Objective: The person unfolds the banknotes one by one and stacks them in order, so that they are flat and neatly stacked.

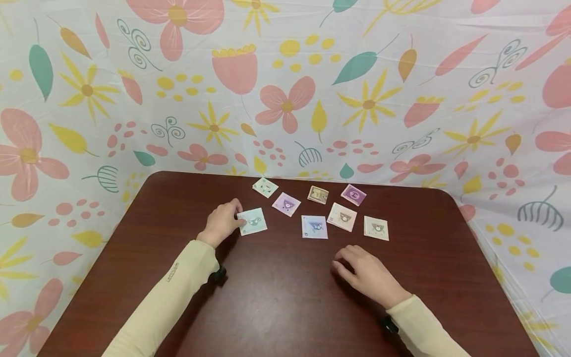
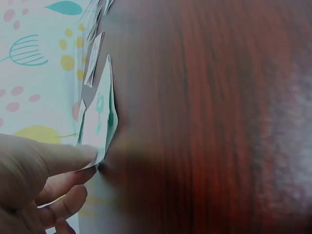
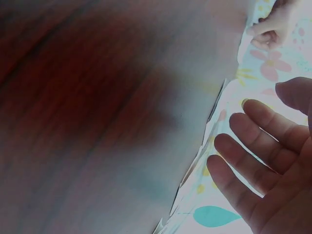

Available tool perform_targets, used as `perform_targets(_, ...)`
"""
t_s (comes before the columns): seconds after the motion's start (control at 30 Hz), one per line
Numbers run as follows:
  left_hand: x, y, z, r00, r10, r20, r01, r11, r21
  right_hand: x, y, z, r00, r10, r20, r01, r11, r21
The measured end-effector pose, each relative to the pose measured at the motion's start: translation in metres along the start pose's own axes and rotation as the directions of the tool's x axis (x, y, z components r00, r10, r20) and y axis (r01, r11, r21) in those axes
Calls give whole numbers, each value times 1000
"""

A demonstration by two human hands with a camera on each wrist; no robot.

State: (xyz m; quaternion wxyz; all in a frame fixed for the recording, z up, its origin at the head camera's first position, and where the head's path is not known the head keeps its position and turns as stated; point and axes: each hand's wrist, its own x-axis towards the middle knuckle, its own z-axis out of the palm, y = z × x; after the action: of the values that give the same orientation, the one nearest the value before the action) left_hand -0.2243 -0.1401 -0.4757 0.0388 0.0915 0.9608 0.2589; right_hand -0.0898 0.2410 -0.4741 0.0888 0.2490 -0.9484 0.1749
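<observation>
My left hand (image 1: 221,221) pinches the left edge of a pale green folded paper square (image 1: 253,221) printed with a cartoon figure. In the left wrist view the thumb lies on top of this paper square (image 2: 99,114), with fingers beneath its edge, and its layers spread slightly apart. The right hand (image 1: 367,273) holds nothing, its fingers loosely bent over the table, in front of a blue-violet paper square (image 1: 314,227) and a cream one (image 1: 376,228). Seen from the right wrist, the fingers of that hand (image 3: 273,161) are spread a little.
More printed paper squares lie towards the back of the dark wooden table (image 1: 276,302): a white-green one (image 1: 265,187), a lilac one (image 1: 286,204), a beige one (image 1: 342,217), a small brown one (image 1: 318,195) and a purple one (image 1: 354,195). A flowered cloth (image 1: 285,64) hangs behind.
</observation>
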Motion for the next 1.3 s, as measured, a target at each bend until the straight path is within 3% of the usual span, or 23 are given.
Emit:
perform_targets(0.13, -6, -1, -1, 999, 20, -45, -19, 1000, 18, 0, 1, -1, 1000, 6, 8, -7, 1000, 2)
perform_targets(0.33, -14, -3, -5, 999, 20, -37, -21, 999, -28, 0, 2, -1, 1000, 6, 10, -6, 1000, 9)
perform_targets(0.53, -21, -8, -5, 1000, -6, 5, 7, 985, -171, 1, 3, 1, 1000, -9, -6, 9, 1000, 6)
perform_targets(0.77, -31, -2, -2, 998, -52, 46, 65, 936, -346, 4, 1, 3, 999, -22, -25, 22, 1000, 4)
perform_targets(0.97, -43, 14, 6, 994, -105, 38, 110, 857, -504, 10, -6, 7, 1000, -19, -12, 19, 1000, 22)
perform_targets(1.2, -55, 41, 20, 995, -66, 74, 99, 699, -709, 21, -21, 15, 1000, 8, 9, -9, 995, 103)
perform_targets(1.3, -59, 52, 27, 995, -55, 83, 99, 644, -759, 26, -27, 19, 999, 40, 21, -43, 985, 167)
